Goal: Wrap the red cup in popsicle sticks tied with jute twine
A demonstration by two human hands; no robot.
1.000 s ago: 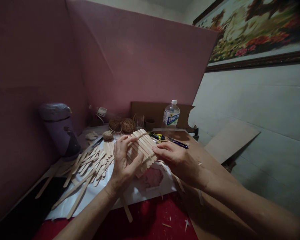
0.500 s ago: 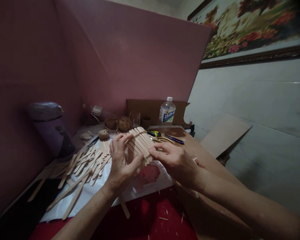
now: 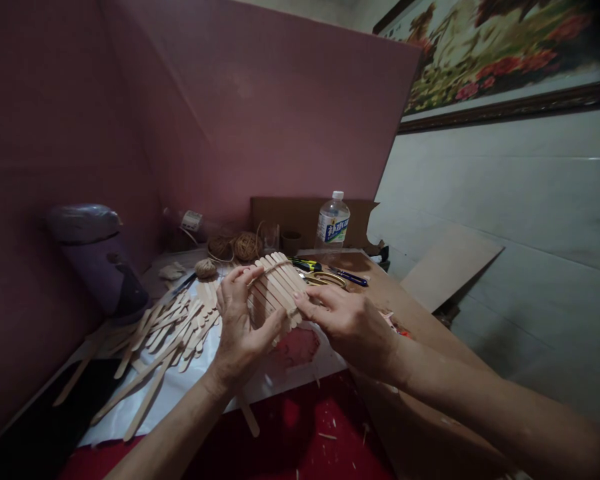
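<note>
A panel of flat wooden sticks (image 3: 279,287) is held tilted above the worktop (image 3: 410,300), between the person's two hands. The left hand (image 3: 245,317) is clamped on the panel's left side, its fingers at the upper edge and its thumb lower down, near the bottom ends of the sticks. The right hand (image 3: 345,323) has its fingertips drawn together against the panel's lower right part; whether they pinch it or only press on it, I cannot tell. The sticks lie side by side, with a cord (image 3: 275,268) running across them near the top. Below the panel is a white sheet (image 3: 173,393) with a reddish patch (image 3: 297,347) on it, and nearest the person is a red cloth (image 3: 290,443) dotted with small splinters. To the left of the left hand, loose sticks (image 3: 180,327) lie in a crossed heap, with a small ball of twine (image 3: 206,269) just behind them and a purple tumbler (image 3: 103,267) further left. Beyond the panel are bigger twine balls (image 3: 247,247), scissors with gold handles (image 3: 333,277), a yellow and black cutter (image 3: 307,265), a dark blue tool (image 3: 351,277) and an upright clear bottle (image 3: 333,228) with a white cap
</note>
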